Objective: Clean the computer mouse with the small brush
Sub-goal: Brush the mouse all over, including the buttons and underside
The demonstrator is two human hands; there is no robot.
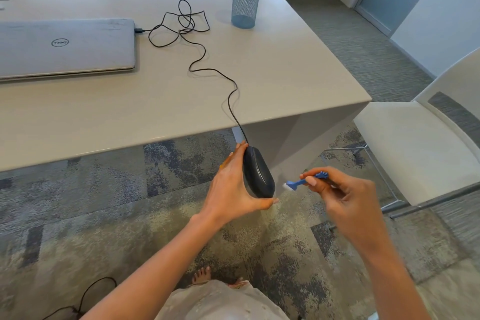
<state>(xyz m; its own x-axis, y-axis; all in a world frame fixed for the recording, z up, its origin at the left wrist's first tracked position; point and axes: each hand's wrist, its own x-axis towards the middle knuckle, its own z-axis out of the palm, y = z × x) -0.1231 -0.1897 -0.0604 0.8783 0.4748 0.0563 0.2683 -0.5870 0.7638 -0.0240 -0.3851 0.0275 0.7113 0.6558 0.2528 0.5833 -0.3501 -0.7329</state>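
My left hand (232, 187) grips a black wired computer mouse (258, 173), held on edge in the air just below the table's front edge. Its black cable (207, 70) runs up over the table to the closed laptop. My right hand (345, 196) pinches a small blue brush (301, 182) with white bristles at its left tip. The bristles point toward the mouse and sit a short gap to its right, not touching it.
A closed grey laptop (65, 45) lies on the pale table (285, 80) at the left. A blue mesh pen cup (245, 5) stands at the back. A white chair (415, 143) is at the right. Patterned carpet lies below, with another black cable (88, 293) at lower left.
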